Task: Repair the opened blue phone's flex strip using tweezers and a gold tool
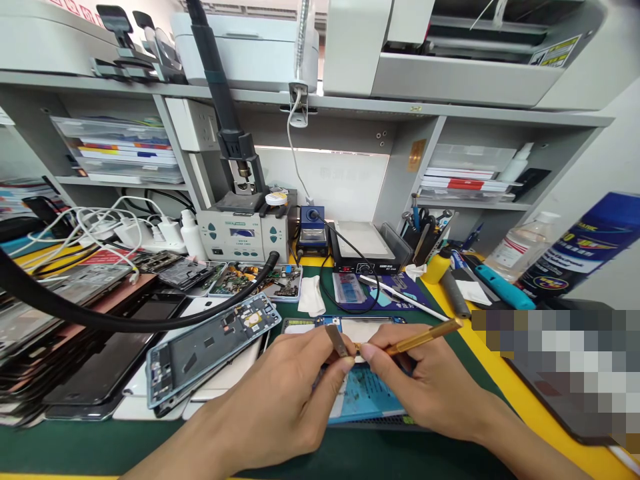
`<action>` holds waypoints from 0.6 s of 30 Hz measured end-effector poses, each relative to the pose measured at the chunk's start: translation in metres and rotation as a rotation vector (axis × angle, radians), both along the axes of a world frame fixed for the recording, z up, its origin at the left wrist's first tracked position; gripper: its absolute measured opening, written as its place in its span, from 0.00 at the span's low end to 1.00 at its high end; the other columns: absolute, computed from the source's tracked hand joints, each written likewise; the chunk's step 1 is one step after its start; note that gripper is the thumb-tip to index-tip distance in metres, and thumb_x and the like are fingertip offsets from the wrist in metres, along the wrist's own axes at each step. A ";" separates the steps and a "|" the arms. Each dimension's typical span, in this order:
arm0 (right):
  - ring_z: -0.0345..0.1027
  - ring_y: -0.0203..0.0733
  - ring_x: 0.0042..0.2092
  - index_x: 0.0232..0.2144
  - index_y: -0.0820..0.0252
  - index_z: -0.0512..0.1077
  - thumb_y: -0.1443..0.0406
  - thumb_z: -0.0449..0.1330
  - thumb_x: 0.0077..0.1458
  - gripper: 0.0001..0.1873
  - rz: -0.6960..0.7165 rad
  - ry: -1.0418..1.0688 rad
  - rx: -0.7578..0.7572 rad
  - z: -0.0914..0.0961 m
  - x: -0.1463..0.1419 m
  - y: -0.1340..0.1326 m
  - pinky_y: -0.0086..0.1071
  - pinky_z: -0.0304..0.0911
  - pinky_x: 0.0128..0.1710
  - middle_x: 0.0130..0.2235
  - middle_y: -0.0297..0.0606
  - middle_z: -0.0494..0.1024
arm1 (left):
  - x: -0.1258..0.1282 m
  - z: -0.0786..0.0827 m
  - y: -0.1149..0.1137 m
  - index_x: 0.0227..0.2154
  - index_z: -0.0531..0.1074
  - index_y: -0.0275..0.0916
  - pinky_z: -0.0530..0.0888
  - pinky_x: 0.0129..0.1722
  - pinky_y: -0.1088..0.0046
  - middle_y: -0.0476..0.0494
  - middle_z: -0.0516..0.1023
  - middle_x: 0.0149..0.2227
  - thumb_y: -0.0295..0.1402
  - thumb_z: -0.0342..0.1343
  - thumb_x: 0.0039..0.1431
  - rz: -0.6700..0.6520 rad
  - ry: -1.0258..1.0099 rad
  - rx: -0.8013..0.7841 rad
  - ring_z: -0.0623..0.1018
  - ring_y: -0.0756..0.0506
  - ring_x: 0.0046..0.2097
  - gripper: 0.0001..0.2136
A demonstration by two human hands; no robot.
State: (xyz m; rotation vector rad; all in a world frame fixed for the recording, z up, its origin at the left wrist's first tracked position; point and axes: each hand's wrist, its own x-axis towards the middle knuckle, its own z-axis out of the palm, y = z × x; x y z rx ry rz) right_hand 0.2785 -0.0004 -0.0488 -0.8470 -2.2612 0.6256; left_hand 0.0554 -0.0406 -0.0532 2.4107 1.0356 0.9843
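Observation:
My left hand is closed, with a flat grey metal tool pinched between thumb and fingers. In my right hand is a gold pen-shaped tool, its rear end pointing up and right. The fingertips of both hands almost meet around a tiny golden piece, too small to identify. Under them lies a blue phone part, partly covered by the hands. Behind the fingers, a phone frame with a pale middle shows in part.
Phone frames and dark screens are stacked at left. A thick black hose arches across them. Behind stand a hot-air station, a soldering station and a heating plate. Bottles and a spray can are at right.

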 end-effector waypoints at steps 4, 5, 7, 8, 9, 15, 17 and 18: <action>0.64 0.37 0.28 0.32 0.62 0.76 0.65 0.53 0.69 0.15 0.004 0.001 -0.008 0.000 0.000 0.000 0.31 0.58 0.29 0.26 0.33 0.71 | 0.001 0.001 0.000 0.47 0.67 0.40 0.75 0.44 0.68 0.42 0.79 0.46 0.27 0.46 0.72 0.001 -0.002 0.002 0.80 0.42 0.48 0.07; 0.64 0.37 0.28 0.33 0.62 0.76 0.65 0.53 0.69 0.15 0.003 -0.001 -0.009 0.000 0.000 0.000 0.31 0.58 0.29 0.26 0.33 0.71 | 0.001 0.001 0.000 0.47 0.67 0.40 0.75 0.44 0.69 0.42 0.79 0.46 0.27 0.46 0.72 -0.001 -0.006 0.008 0.80 0.42 0.48 0.07; 0.63 0.36 0.27 0.33 0.62 0.76 0.65 0.53 0.69 0.14 0.002 -0.003 -0.008 0.000 -0.001 0.000 0.31 0.57 0.28 0.26 0.33 0.71 | 0.001 0.002 0.000 0.47 0.67 0.39 0.76 0.44 0.69 0.42 0.79 0.46 0.27 0.46 0.72 -0.004 -0.006 0.014 0.80 0.42 0.48 0.07; 0.63 0.36 0.27 0.32 0.62 0.76 0.65 0.53 0.69 0.14 0.003 -0.002 -0.009 0.000 -0.001 0.000 0.30 0.57 0.28 0.26 0.32 0.71 | 0.001 0.002 0.000 0.46 0.68 0.39 0.76 0.43 0.68 0.41 0.79 0.46 0.27 0.46 0.72 -0.003 -0.005 0.016 0.81 0.42 0.48 0.07; 0.63 0.36 0.27 0.32 0.62 0.76 0.65 0.54 0.69 0.15 0.005 0.002 -0.011 0.000 -0.001 -0.001 0.30 0.57 0.28 0.26 0.32 0.71 | 0.001 0.002 0.000 0.46 0.68 0.39 0.76 0.44 0.68 0.41 0.79 0.45 0.27 0.46 0.72 -0.002 -0.003 0.018 0.81 0.42 0.48 0.07; 0.64 0.36 0.27 0.32 0.62 0.76 0.66 0.54 0.69 0.14 0.016 0.012 -0.003 0.002 -0.002 -0.001 0.30 0.58 0.28 0.26 0.33 0.71 | 0.000 0.001 0.000 0.46 0.68 0.38 0.76 0.44 0.67 0.42 0.79 0.45 0.28 0.46 0.72 0.004 0.007 0.018 0.80 0.41 0.49 0.07; 0.64 0.36 0.27 0.32 0.62 0.76 0.66 0.54 0.68 0.14 0.010 0.015 0.006 0.002 -0.002 -0.001 0.30 0.58 0.28 0.26 0.33 0.72 | 0.000 0.001 0.000 0.47 0.68 0.38 0.76 0.45 0.67 0.42 0.79 0.45 0.28 0.46 0.72 0.003 0.007 0.023 0.80 0.41 0.49 0.07; 0.64 0.36 0.27 0.32 0.62 0.76 0.66 0.54 0.68 0.14 0.011 0.016 0.010 0.001 -0.002 -0.001 0.30 0.58 0.28 0.26 0.33 0.72 | 0.000 0.001 0.000 0.47 0.68 0.38 0.76 0.45 0.67 0.42 0.79 0.45 0.28 0.46 0.72 0.002 0.005 0.027 0.80 0.41 0.49 0.07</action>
